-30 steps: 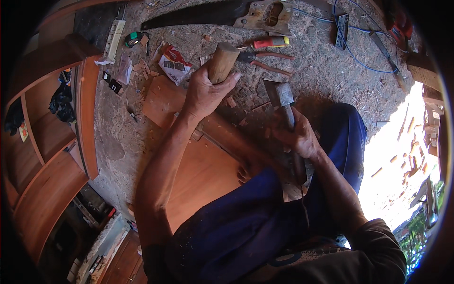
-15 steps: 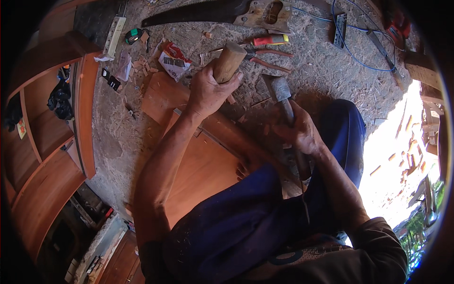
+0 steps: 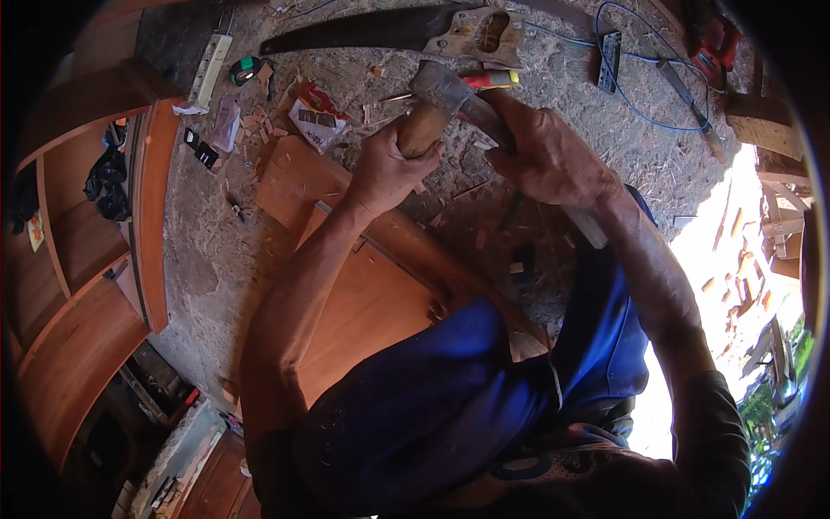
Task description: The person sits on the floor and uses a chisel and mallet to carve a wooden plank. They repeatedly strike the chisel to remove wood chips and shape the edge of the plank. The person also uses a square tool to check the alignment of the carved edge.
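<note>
My left hand [image 3: 385,173] is closed round a thick, round wooden handle [image 3: 421,130], held tilted above the reddish-brown wooden panel frame [image 3: 363,303]. What lies below the fist is hidden. My right hand [image 3: 553,160] grips a hatchet [image 3: 443,86] by its shaft, whose lower end shows beneath the wrist. The hatchet's grey metal head is at the top end of the wooden handle, overlapping it in view; I cannot tell whether they touch. My blue-trousered legs [image 3: 415,372] are bent around the near part of the panel frame.
Beyond my hands lie a handsaw [image 3: 372,30], a red-and-yellow screwdriver handle [image 3: 491,79], a tape measure [image 3: 245,69], a power strip [image 3: 207,73] and an opened packet [image 3: 316,117]. A wooden cabinet [image 3: 160,216] stands left. A blue cable [image 3: 640,112] loops at far right.
My right hand has swung the hatchet up and to the left, from beside my knee to the top of the wooden handle. My left hand stays nearly in place, the handle tilting slightly.
</note>
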A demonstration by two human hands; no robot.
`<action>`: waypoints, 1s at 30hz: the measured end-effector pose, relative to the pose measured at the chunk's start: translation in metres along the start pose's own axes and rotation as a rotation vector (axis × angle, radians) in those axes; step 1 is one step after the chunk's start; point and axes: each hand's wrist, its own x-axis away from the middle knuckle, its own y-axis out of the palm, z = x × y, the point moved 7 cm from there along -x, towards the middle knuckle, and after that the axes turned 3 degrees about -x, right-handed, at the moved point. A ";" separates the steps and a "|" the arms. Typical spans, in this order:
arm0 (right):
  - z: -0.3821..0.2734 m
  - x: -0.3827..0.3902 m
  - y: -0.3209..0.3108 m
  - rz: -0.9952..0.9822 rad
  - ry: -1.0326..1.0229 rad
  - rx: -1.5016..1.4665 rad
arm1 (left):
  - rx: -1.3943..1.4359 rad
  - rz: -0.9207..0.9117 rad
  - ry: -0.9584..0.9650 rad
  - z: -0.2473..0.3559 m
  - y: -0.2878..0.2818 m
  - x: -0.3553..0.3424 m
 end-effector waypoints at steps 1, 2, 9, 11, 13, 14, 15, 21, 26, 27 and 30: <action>0.007 -0.001 -0.006 -0.128 0.125 -0.141 | -0.009 0.003 0.002 0.000 -0.001 -0.001; 0.001 -0.001 -0.020 -0.069 0.109 -0.121 | -0.015 0.005 -0.005 0.001 -0.001 0.002; 0.008 0.006 -0.064 0.722 0.189 -0.632 | 0.000 -0.043 -0.109 -0.008 0.004 0.001; 0.019 0.002 -0.023 0.400 0.025 -0.167 | -0.095 -0.024 -0.057 -0.001 0.003 0.000; 0.011 0.005 -0.003 0.111 -0.104 0.040 | -0.102 -0.001 -0.062 -0.002 0.000 0.004; 0.007 0.006 -0.013 0.106 -0.077 0.031 | -0.104 0.015 -0.070 -0.003 -0.001 0.007; 0.002 0.005 -0.022 0.101 -0.051 0.022 | -0.072 0.007 -0.101 -0.007 -0.003 0.007; 0.027 0.015 -0.067 0.770 0.200 -0.601 | -0.117 -0.049 -0.098 -0.001 0.008 -0.003; 0.029 0.012 0.001 -0.019 0.083 -0.050 | -0.158 -0.023 -0.016 -0.035 0.005 0.002; 0.032 0.014 -0.004 -0.010 0.087 -0.074 | -0.238 -0.012 -0.027 -0.039 0.005 0.002; 0.037 0.026 -0.045 0.290 0.277 -0.154 | -0.147 -0.046 -0.133 -0.008 0.006 0.002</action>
